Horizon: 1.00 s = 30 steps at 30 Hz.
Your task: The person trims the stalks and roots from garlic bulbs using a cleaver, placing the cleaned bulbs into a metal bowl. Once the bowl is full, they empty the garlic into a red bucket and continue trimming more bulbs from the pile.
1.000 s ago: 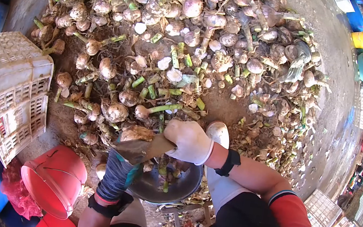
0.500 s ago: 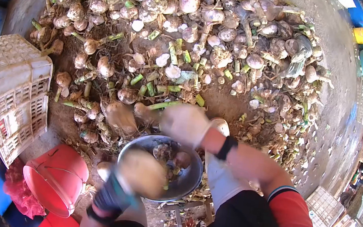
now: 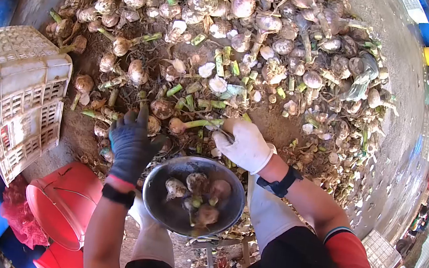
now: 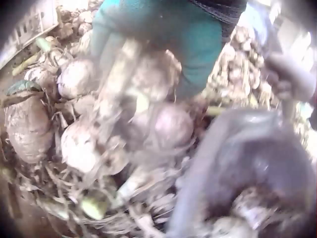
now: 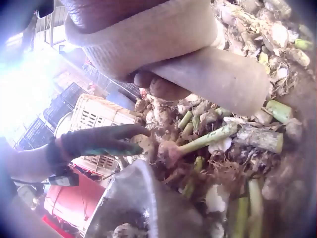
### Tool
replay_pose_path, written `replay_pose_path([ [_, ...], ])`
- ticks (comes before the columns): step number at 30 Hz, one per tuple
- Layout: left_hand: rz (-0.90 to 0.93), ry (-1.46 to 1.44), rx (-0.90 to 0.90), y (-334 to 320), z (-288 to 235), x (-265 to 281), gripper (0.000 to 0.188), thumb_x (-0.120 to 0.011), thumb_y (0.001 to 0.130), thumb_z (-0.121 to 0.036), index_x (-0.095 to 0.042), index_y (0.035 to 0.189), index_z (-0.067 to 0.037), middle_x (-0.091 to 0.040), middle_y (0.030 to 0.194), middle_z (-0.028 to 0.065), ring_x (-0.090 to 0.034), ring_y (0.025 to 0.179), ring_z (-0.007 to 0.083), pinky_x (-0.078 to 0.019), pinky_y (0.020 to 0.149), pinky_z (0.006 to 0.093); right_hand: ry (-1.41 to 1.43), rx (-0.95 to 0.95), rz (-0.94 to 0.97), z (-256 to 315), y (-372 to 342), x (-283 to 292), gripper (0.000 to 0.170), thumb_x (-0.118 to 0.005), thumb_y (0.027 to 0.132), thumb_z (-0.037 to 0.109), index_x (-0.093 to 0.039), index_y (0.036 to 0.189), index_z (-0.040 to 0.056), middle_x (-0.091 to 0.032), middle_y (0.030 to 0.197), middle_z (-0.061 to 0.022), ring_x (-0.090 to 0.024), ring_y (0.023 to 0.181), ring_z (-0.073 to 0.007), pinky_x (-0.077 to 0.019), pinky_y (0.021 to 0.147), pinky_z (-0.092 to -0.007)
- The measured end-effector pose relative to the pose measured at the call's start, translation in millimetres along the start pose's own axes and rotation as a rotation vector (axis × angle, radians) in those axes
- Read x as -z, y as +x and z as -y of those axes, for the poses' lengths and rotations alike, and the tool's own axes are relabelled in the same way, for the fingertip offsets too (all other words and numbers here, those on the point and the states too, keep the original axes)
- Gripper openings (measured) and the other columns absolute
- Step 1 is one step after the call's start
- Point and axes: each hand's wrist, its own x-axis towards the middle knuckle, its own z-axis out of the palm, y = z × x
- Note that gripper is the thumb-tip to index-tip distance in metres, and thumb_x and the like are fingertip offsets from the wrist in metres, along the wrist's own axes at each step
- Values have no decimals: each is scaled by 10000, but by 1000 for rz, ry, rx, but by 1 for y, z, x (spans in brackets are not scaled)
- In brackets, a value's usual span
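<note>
In a dark grey glove, my left hand (image 3: 133, 147) reaches into the near edge of a pile of bulbs, left of a metal bowl (image 3: 147, 193). Its teal palm (image 4: 153, 32) lies over blurred bulbs (image 4: 173, 124); from the right side its fingers look fairly straight, touching a bulb (image 5: 144, 144). The white-gloved right hand (image 3: 244, 146) is above the bowl's far right rim, fingers curled. A broad greyish blade (image 5: 213, 79) extends from it, beside a bulb with a green stalk (image 5: 208, 139). Several bulbs (image 3: 176, 189) lie in the bowl.
The large heap of bulbs (image 3: 243, 6) and cut stalks spreads ahead. A white plastic crate (image 3: 24, 99) stands at the left, with a red bucket (image 3: 65, 201) nearer. Covered knees flank the bowl. More crates (image 3: 381, 256) are at the far right.
My left hand has let go of its bulb, which was under the blade, and moved up and left to the pile. More bulbs show in the bowl. The right hand has moved slightly right.
</note>
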Motion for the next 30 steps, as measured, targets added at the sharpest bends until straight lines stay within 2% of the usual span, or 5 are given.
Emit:
replay_pose_path([
  [8,-109,-516,94,7,30,6,401,-686,708,-268,-594,1089,-181,-592,870,64,-561,856,275,-417,802,451,186,0,-18,0,-12,-7,253,-620,802,237,-590,723,-2,-567,662,-212,-578,630,-384,-461,579,-425],
  [11,-355,-188,-26,-6,19,30,421,-684,706,-255,-595,1110,-179,-590,879,70,-559,864,285,-429,779,445,149,18,79,13,-10,-11,256,-627,800,240,-588,726,-3,-563,663,-210,-570,629,-384,-458,584,-424],
  [21,181,165,18,19,6,1,652,-753,661,-469,-550,1201,-165,-616,998,135,-597,948,289,-440,884,419,175,-1,-8,7,-15,-9,283,-638,789,262,-596,713,-7,-569,642,-209,-595,625,-364,-464,582,-424],
  [24,-23,-513,-133,-6,16,28,544,-768,645,-68,-558,1143,-133,-612,1114,119,-582,1049,296,-493,864,399,212,-9,0,5,-12,-7,290,-635,791,264,-593,711,-11,-572,648,-220,-594,634,-381,-469,592,-428],
  [30,208,-1569,-134,-72,26,29,745,-751,649,9,-406,1296,-127,-427,1335,74,-491,1177,282,-452,951,532,242,100,57,22,-10,2,219,-640,786,196,-586,743,-12,-548,679,-221,-557,655,-387,-444,590,-424],
])
